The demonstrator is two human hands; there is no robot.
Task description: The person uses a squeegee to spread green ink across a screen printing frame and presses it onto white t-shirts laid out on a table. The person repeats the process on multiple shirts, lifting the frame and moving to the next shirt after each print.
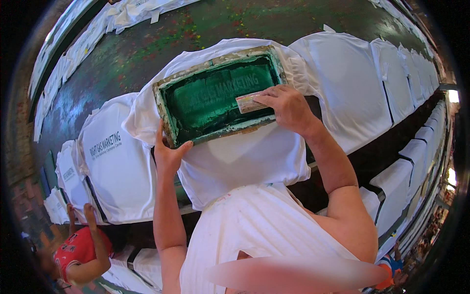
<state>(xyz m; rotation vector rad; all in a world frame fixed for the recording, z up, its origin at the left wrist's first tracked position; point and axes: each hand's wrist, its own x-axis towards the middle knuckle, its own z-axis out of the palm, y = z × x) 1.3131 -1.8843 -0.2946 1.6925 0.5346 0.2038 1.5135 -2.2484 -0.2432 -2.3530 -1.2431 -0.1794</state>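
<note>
A screen-printing frame (226,131) lies tilted across a white T-shirt (247,157) spread on the long table. Dark green ink covers its mesh (210,95), where pale stencil lettering shows through. My right hand (292,109) grips a small flat squeegee (248,103), pale and reddish, low on the mesh toward the right. At the frame's near left corner, my left hand (169,153) holds the rim, thumb along the near edge and fingers up the left side.
A white shirt with dark lettering (122,179) lies to the left; a plain white shirt (342,88) lies to the right. The dark tabletop (196,29) beyond is paint-flecked. A person in red (81,257) works at lower left. More shirts line another table (396,181) at right.
</note>
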